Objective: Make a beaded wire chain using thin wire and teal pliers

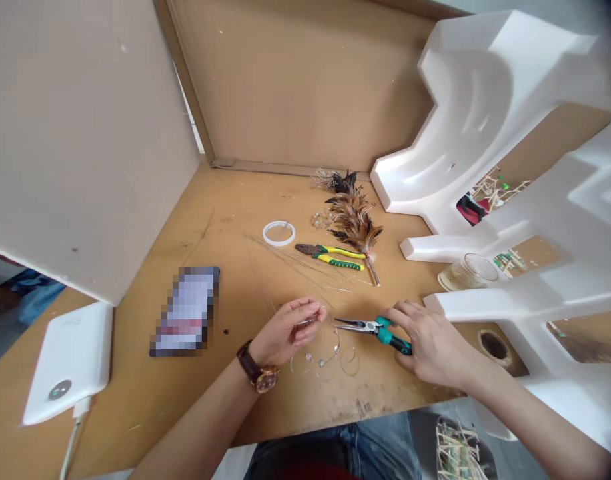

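Note:
My left hand (pixel 294 328), with a watch on its wrist, pinches thin wire near the table's front. A wire loop with small beads (pixel 322 363) hangs or lies just below its fingertips. In my right hand (pixel 421 337) are needle-nose pliers (pixel 372 328) with teal and black handles; their slightly parted jaws point left toward my left fingertips. Beyond the hands lie yellow-green pliers (pixel 330 255), straight loose wires (pixel 305 267), a white ring-shaped roll (pixel 278 233) and a bundle of brown feathers (pixel 355 217).
A blurred-out phone (pixel 188 310) and a white power bank (pixel 70 360) with a cable are at the left. White moulded foam (pixel 465 120) stands at the right, with a glass jar (pixel 468 272) by it. Cardboard (pixel 305 80) rises at the back.

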The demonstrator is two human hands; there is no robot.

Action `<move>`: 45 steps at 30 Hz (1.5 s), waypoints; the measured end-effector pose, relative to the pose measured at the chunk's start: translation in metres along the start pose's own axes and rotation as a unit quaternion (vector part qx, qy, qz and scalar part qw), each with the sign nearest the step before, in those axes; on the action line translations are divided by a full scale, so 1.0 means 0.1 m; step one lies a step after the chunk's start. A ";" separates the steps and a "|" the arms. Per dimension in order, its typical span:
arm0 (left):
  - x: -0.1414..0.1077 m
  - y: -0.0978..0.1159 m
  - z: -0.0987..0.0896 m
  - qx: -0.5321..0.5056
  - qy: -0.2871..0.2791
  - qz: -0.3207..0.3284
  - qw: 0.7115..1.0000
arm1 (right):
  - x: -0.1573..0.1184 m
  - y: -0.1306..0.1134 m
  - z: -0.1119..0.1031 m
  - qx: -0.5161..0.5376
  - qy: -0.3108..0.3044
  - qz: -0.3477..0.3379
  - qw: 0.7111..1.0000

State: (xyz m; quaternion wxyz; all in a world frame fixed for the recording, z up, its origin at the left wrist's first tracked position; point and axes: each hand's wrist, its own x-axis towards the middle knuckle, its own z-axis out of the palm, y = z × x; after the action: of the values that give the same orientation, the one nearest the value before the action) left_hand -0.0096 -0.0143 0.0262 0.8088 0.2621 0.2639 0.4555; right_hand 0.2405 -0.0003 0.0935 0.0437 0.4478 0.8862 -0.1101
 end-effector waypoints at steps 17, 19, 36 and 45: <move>0.00 0.00 0.00 -0.007 -0.002 -0.004 1.000 | 0.00 -0.08 0.08 0.061 -0.020 0.015 0.998; 0.00 0.00 0.00 -0.008 -0.003 -0.004 1.000 | -0.02 -0.10 0.09 0.076 -0.025 0.020 0.997; 0.00 -0.02 0.02 -0.004 0.001 0.016 1.000 | -0.10 -0.16 0.22 0.187 -0.068 0.068 0.978; -0.01 0.00 0.02 -0.020 -0.008 0.001 1.000 | -0.09 -0.11 0.25 0.261 -0.093 0.049 0.960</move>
State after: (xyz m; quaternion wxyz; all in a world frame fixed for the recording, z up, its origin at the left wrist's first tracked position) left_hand -0.0082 -0.0156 0.0277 0.8156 0.2498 0.2480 0.4592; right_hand 0.2363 -0.0196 0.0723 0.0126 0.4741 0.7960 -0.3761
